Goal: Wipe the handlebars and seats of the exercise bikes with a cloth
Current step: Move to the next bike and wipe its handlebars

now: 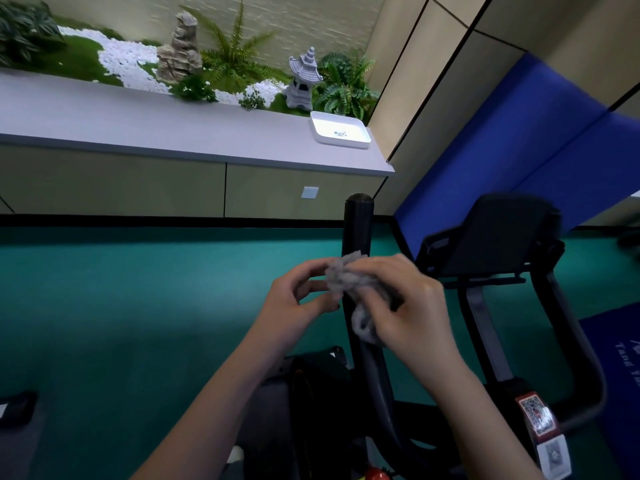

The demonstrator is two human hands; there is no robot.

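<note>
A crumpled grey cloth (pixel 348 280) is bunched between both hands in front of a black exercise bike. My right hand (pixel 405 306) grips the cloth from the right, fingers curled over it. My left hand (pixel 298 299) pinches its left edge with thumb and fingertips. Directly behind the cloth rises the bike's black left handlebar (pixel 358 223), its rounded end just above my hands. The black console (pixel 491 233) stands to the right on a sloping frame. No seat is in view.
A long grey counter (pixel 138 123) with a white tray (pixel 341 129), plants, white pebbles and a stone lantern runs along the back wall. A blue mat (pixel 512 140) leans behind the bike. Green floor spreads to the left. A QR sticker (pixel 536 415) sits on the frame.
</note>
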